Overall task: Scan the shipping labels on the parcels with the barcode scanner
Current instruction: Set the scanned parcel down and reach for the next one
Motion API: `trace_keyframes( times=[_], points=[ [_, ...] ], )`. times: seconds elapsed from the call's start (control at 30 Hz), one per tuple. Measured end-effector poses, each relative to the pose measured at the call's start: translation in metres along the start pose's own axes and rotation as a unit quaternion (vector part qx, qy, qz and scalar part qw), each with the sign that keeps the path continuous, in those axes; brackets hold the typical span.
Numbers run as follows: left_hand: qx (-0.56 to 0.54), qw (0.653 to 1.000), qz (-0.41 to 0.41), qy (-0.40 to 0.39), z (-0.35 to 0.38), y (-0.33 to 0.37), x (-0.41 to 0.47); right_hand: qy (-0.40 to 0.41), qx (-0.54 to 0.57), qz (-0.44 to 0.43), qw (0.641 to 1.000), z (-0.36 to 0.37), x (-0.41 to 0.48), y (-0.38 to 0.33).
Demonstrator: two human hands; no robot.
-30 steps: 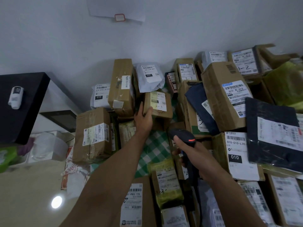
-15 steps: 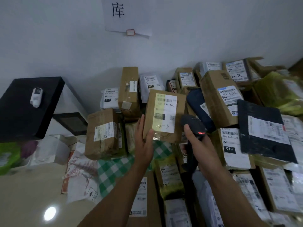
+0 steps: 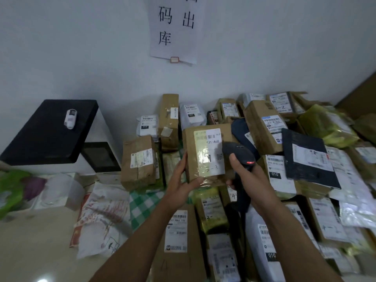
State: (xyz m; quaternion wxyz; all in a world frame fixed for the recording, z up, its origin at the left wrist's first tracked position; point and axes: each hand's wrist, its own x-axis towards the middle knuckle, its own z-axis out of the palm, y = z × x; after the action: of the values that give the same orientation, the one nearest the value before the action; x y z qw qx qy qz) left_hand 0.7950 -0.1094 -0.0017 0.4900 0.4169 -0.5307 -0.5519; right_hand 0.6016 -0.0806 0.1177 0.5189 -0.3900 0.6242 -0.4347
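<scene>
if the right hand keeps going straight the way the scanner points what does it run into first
Most likely the shipping label on the cardboard box that the left hand holds; the scanner in the right hand overlaps its right edge, though the gap in depth is unclear.

One view only — head-worn, wide-angle, facing forward and down along both forearms. Left hand [image 3: 179, 186] with parcel [image 3: 205, 155] and right hand [image 3: 252, 179] with barcode scanner [image 3: 237, 152] close, mid-frame; wall [image 3: 81, 58] fills the upper half — stacked parcels [image 3: 264, 127] the lower right.

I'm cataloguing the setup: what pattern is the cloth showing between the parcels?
Green-and-white check; the cloth shows best in the head view.
</scene>
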Motion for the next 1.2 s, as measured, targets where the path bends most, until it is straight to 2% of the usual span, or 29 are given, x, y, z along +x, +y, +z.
trace_keyframes(
  times=[0.13,0.3,0.47,0.73,1.03,1.2],
  points=[
    [-0.016,0.998,-0.006,0.053,-0.006,-0.001,-0.001,-0.015,-0.025,-0.017,0.999,0.007,-0.015,-0.015],
    [0.039,0.996,-0.023,0.074,-0.019,-0.007,0.004,-0.069,-0.083,-0.029,0.994,0.017,-0.029,-0.033],
    [0.064,0.994,-0.037,0.079,-0.03,-0.018,0.009,-0.102,-0.082,-0.022,0.991,0.024,-0.036,-0.041],
    [0.091,0.993,-0.029,0.074,-0.033,-0.024,0.01,-0.101,-0.09,-0.008,0.991,0.028,-0.038,-0.042],
    [0.063,0.995,-0.058,0.059,-0.036,-0.028,0.005,-0.115,-0.097,-0.017,0.988,0.024,-0.036,-0.04],
    [-0.031,0.992,-0.12,0.036,-0.014,-0.008,-0.045,-0.075,-0.099,-0.006,0.992,0.011,-0.033,-0.022]
  ],
)
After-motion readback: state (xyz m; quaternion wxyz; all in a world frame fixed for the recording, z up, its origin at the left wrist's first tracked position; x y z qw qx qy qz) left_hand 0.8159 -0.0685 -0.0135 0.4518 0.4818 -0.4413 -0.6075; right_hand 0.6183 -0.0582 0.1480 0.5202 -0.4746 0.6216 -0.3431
